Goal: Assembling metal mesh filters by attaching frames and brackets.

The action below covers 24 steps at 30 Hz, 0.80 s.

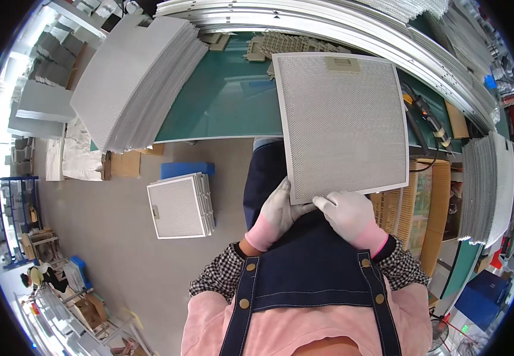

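Note:
A square metal mesh filter panel (346, 121) in a thin pale frame leans over the front edge of the green workbench, its near edge above my lap. Set into its far edge is a beige plastic latch piece (343, 64). My left hand (279, 210), in a white glove with a pink cuff, closes on the near left corner of the frame. Along the same near edge, my gloved right hand (350, 215) is closed with thumb and fingertips on the frame, close to the left hand. The fingers under the panel are hidden.
A tall stack of mesh sheets (135, 80) stands at the bench's left. Beige plastic pieces (292, 45) and long white frame strips (304, 15) lie behind. A corded tool (430, 115) rests on the right. Finished panels (179, 207) are piled on the floor; a cardboard box (435, 213) stands right.

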Available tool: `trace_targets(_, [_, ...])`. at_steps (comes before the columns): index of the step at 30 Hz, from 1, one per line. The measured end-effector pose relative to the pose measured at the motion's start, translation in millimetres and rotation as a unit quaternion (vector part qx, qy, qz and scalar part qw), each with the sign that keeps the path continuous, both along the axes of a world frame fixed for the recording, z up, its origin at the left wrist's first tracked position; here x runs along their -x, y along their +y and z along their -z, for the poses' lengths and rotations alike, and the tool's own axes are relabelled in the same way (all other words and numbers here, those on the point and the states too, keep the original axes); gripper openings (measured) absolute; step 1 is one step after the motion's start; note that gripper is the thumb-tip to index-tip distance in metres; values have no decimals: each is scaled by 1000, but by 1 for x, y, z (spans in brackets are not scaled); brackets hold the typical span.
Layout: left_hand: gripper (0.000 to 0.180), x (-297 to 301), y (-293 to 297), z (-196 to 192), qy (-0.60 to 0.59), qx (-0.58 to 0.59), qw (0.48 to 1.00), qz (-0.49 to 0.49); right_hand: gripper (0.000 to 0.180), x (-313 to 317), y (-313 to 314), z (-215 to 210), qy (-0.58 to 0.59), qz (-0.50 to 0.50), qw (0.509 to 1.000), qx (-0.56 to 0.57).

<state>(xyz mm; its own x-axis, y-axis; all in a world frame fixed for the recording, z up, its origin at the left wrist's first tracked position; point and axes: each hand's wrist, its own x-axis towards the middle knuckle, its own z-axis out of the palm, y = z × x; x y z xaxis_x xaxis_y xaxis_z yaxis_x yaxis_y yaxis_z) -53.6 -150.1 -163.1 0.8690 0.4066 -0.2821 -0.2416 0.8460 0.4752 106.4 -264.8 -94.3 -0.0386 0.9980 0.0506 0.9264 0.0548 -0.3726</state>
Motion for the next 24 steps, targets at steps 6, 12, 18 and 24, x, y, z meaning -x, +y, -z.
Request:
trace_targets(6, [55,3,-8,1,-13,12,1000,-11,24,2,11,-4,-76,-35,996,-34])
trace_targets(12, [52,3,-10,3,-16,27,999,-18,24,4,14,-2,-116,-61,991,-24])
trace_targets(18, [51,4,-11,11,-17,30,999,-27,20,8,23,-9,-141,-84,986,-22])
trace_targets(24, [50,1,-10,1,47,12,998,-29,19,6,29,-5,-177,-102,978,-35])
